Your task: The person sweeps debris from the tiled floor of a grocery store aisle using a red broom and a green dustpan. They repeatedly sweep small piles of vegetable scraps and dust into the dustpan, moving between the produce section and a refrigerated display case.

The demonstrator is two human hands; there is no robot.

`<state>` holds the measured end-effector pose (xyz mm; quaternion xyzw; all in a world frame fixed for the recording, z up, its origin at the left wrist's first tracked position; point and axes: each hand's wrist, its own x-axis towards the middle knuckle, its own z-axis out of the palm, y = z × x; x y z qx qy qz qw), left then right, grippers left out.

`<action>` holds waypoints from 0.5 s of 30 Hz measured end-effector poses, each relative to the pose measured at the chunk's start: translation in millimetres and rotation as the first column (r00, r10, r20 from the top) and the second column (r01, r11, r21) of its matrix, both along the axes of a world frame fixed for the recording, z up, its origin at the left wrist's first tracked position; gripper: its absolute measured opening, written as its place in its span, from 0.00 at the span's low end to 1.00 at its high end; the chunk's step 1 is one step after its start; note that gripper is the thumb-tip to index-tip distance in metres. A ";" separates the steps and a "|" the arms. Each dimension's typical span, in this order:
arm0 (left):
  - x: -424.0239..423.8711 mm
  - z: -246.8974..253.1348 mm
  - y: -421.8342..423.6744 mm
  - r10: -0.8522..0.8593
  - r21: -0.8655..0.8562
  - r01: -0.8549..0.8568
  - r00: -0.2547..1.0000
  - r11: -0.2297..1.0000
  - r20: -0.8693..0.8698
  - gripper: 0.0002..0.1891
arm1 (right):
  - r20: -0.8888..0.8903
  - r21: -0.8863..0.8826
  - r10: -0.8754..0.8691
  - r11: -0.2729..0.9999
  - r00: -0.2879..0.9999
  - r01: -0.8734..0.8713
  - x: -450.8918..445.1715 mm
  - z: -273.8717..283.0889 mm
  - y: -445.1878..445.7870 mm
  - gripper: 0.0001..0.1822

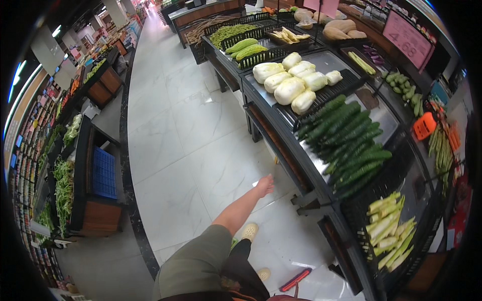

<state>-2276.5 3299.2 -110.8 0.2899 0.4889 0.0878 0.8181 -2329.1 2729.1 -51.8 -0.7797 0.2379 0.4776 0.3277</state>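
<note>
My left hand [266,186] reaches forward over the tiled floor, its fingers loosely curled. No object shows in it, but the far side of the fingers is hidden. It is apart from the dark frame of the vegetable display stand [278,145] to its right. My right hand is out of view. On that stand, dark green cucumbers [346,139] lie in a heap, with pale napa cabbages [289,90] beyond them. Closer to me, peeled pale green stalks [388,229] fill a black crate. A red floor brush head [295,279] rests near my cream clogs [249,231].
White marble-look tiles [162,150] form an aisle between two displays. Leafy greens [63,192] and a blue plastic crate [104,173] are on the left. Bitter melons [248,49], pumpkins [340,29] and an orange container [424,126] sit along the right stand. A pink sign [408,37] bears writing.
</note>
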 end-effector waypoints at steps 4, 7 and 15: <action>58.3 -4.9 53.6 0.079 -0.033 -0.081 0.994 0.996 -0.078 0.32 | -0.069 -0.121 0.075 0.989 0.995 -0.083 20.5 9.7 69.8 0.18; 97.1 -58.1 77.8 0.205 -0.036 -0.212 0.969 0.977 -0.141 0.32 | -0.119 -0.186 0.088 0.976 0.989 -0.110 25.0 11.0 99.5 0.16; 116.9 -73.9 88.2 0.531 -0.409 -0.367 0.730 0.836 0.431 0.23 | -0.201 -0.291 0.086 0.946 0.976 -0.143 9.3 23.2 110.1 0.13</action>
